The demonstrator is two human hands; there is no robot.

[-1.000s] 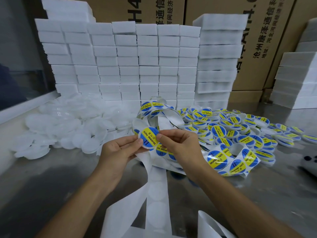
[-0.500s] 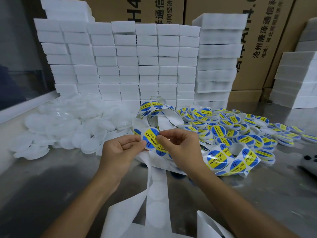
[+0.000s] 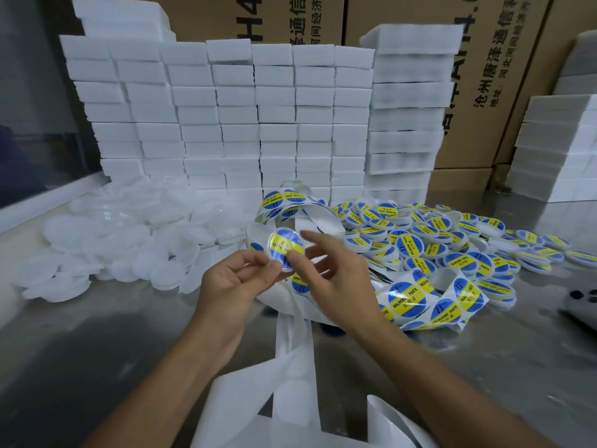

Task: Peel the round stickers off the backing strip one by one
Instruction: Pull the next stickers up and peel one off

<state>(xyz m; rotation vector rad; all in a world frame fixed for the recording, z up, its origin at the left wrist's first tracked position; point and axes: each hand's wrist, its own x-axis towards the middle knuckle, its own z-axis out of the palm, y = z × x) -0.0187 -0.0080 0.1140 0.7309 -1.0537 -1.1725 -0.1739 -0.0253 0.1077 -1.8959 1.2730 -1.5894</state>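
A round sticker [image 3: 286, 250] is held raised above the middle of the steel tabletop [image 3: 97, 344]. It is pinched at its lower edge by the left hand [image 3: 232, 282] and touched at its lower right by the right hand [image 3: 336, 273], whose thumb lies against it while the other fingers are spread loosely and grip nothing; motion blur hides the exact contact. The raised, face-up hold is judged to keep the adhesive side clear of the fingers. A clear rim round the disc is seen; whether a lid lies under it cannot be told.

The backing strip [image 3: 416, 299] lies coiled just right of the hands, and its stripped tail [image 3: 290, 367] hangs toward the near edge. Stickers on the strip are printed "SOLDERING PASTE". Labelled lids [image 3: 452, 240] are heaped toward the far right, plain white lids [image 3: 113, 247] toward the far left. Cardboard cartons [image 3: 491, 76] behind bear Chinese characters, among them "沧州".
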